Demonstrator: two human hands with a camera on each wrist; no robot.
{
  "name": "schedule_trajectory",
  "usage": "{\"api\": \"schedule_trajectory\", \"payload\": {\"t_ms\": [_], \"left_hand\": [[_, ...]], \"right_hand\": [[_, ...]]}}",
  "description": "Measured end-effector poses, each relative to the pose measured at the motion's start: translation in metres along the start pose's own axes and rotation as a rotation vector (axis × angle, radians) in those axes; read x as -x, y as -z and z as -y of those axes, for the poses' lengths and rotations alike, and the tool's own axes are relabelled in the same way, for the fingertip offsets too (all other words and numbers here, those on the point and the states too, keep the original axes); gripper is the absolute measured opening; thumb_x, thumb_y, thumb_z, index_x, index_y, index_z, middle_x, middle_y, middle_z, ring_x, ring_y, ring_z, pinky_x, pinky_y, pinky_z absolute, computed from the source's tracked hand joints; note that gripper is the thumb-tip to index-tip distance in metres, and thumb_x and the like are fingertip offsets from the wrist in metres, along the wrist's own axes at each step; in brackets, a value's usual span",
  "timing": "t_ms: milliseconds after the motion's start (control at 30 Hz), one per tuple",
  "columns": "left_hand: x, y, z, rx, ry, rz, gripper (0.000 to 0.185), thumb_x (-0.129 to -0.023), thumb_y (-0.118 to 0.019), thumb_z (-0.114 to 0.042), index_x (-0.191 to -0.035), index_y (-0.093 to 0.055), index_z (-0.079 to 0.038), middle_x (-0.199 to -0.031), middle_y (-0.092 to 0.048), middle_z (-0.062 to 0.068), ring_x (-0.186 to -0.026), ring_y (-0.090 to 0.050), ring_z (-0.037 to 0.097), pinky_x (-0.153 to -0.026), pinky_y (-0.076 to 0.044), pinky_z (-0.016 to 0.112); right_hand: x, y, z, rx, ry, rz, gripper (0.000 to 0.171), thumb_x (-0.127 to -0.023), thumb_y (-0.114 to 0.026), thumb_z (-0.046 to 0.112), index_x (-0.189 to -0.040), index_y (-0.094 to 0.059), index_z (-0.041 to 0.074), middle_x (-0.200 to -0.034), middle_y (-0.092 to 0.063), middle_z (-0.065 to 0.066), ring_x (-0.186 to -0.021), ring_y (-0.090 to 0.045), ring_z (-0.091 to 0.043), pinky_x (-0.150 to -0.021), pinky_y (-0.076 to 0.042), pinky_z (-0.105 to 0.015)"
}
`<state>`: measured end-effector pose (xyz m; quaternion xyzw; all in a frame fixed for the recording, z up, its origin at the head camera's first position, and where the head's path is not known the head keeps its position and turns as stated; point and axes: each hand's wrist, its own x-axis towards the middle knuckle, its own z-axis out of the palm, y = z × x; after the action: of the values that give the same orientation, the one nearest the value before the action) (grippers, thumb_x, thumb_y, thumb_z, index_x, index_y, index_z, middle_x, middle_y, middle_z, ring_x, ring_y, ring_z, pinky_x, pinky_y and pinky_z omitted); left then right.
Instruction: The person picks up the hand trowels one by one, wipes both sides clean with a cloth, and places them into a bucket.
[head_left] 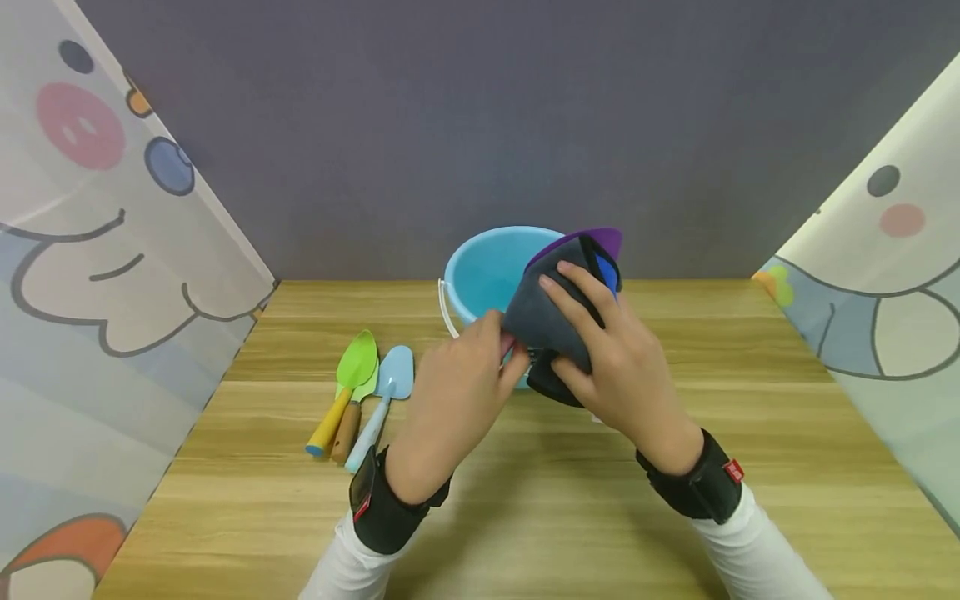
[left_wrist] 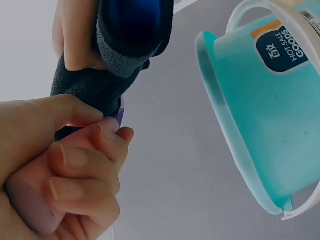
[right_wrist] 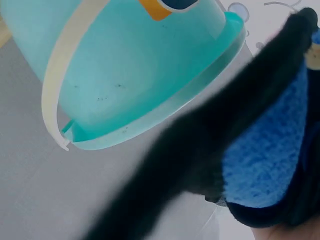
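A small shovel with a purple blade (head_left: 609,239) and a pink handle (left_wrist: 82,142) is held between the two hands. The left hand (head_left: 461,387) grips the handle, its fingers curled round it in the left wrist view. Over the blade, the right hand (head_left: 615,354) holds a dark grey cloth (head_left: 551,296) with black edging and a blue side (right_wrist: 267,145). Most of the blade is hidden under the cloth. Behind the hands stands a light blue bucket (head_left: 483,271) with a white handle (head_left: 446,310), partly covered by them in the head view.
Left of the bucket lie a green shovel (head_left: 358,360) with a yellow handle, a brown-handled one (head_left: 347,432) partly beneath it, and a light blue shovel (head_left: 396,372). The wooden table (head_left: 712,533) meets a dark grey panel (head_left: 360,150) at the back, with cartoon-printed panels at both sides.
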<state>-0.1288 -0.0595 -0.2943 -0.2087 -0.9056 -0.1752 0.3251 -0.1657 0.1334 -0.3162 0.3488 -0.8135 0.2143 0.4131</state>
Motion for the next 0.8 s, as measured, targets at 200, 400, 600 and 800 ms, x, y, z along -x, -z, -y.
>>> {"api": "schedule_trajectory", "payload": {"t_ms": [200,400,600,800], "left_hand": [[0.0,-0.003,0.001,-0.091,-0.059,-0.059,0.026,-0.091,-0.071,-0.021,-0.074,-0.054,-0.01,-0.06,-0.045,-0.003,-0.042,-0.036,0.01,-0.039,-0.027,0.024],[-0.003,-0.005,0.002,-0.192,-0.124,-0.098,0.024,-0.091,-0.072,-0.023,-0.075,-0.059,-0.011,-0.058,-0.043,-0.005,-0.042,-0.029,0.006,-0.039,-0.022,0.022],[-0.004,-0.005,0.004,-0.232,-0.144,-0.13,0.022,-0.091,-0.07,-0.023,-0.074,-0.062,-0.011,-0.055,-0.04,-0.005,-0.042,-0.024,0.006,-0.039,-0.019,0.022],[-0.005,-0.007,0.005,-0.229,-0.156,-0.142,0.018,-0.092,-0.069,-0.023,-0.08,-0.067,-0.01,-0.054,-0.041,-0.005,-0.041,-0.026,0.006,-0.038,-0.02,0.022]], "right_hand": [[0.001,0.002,0.001,-0.009,-0.064,0.041,0.069,-0.08,-0.067,0.012,-0.148,-0.053,0.012,-0.152,-0.049,-0.017,-0.121,-0.059,-0.04,-0.084,-0.057,-0.05],[0.002,0.004,0.001,0.021,-0.124,0.055,0.07,-0.079,-0.068,0.011,-0.148,-0.054,0.015,-0.152,-0.05,-0.014,-0.116,-0.062,-0.037,-0.07,-0.056,-0.047],[0.0,0.008,0.0,0.055,-0.135,0.083,0.068,-0.081,-0.063,0.014,-0.148,-0.055,0.02,-0.151,-0.052,-0.008,-0.103,-0.063,-0.032,-0.049,-0.041,-0.033],[-0.001,0.011,-0.006,0.089,-0.153,0.108,0.068,-0.082,-0.061,0.017,-0.149,-0.054,0.023,-0.153,-0.05,-0.004,-0.086,-0.052,-0.028,-0.046,-0.028,-0.027]]}}
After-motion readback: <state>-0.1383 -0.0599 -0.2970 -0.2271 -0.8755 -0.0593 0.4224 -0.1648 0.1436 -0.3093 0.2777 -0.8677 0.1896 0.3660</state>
